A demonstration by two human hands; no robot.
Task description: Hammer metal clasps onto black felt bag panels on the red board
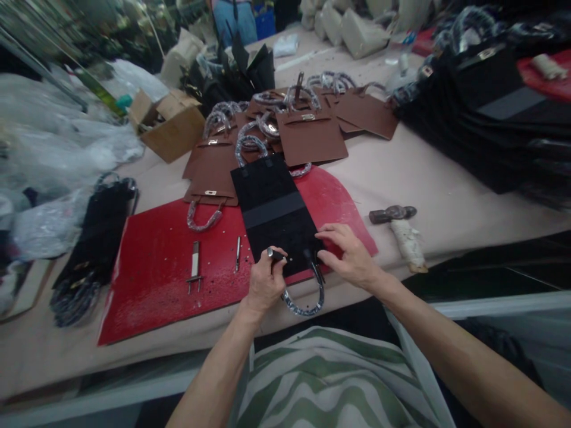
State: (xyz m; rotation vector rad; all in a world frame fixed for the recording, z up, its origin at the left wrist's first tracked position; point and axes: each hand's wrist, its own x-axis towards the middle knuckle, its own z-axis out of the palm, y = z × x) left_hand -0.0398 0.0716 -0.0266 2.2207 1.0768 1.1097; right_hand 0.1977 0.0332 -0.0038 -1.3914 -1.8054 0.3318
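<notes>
A long black panel [279, 208] with a lighter grey band across it lies over the red mat [156, 261]. From its near end a plastic-wrapped handle [307, 310] hangs toward the table edge. My left hand [266, 279] is closed round a small dark tool with a metal end [275, 254], over the panel's near left corner. At the near right corner my right hand [345, 252] has its thumb and fingers apart, the fingertips at the panel's edge. Two metal tools, a two-pronged one [195, 267] and a slim one [238, 254], lie on the mat to the left.
A hammer [405, 238] with a wrapped grip rests at the right. Brown bag panels [312, 139] are heaped behind the mat. Black panels [486, 119] are stacked at the back right, others [100, 232] at the left. A cardboard box [172, 128] and a person [234, 21] are farther back.
</notes>
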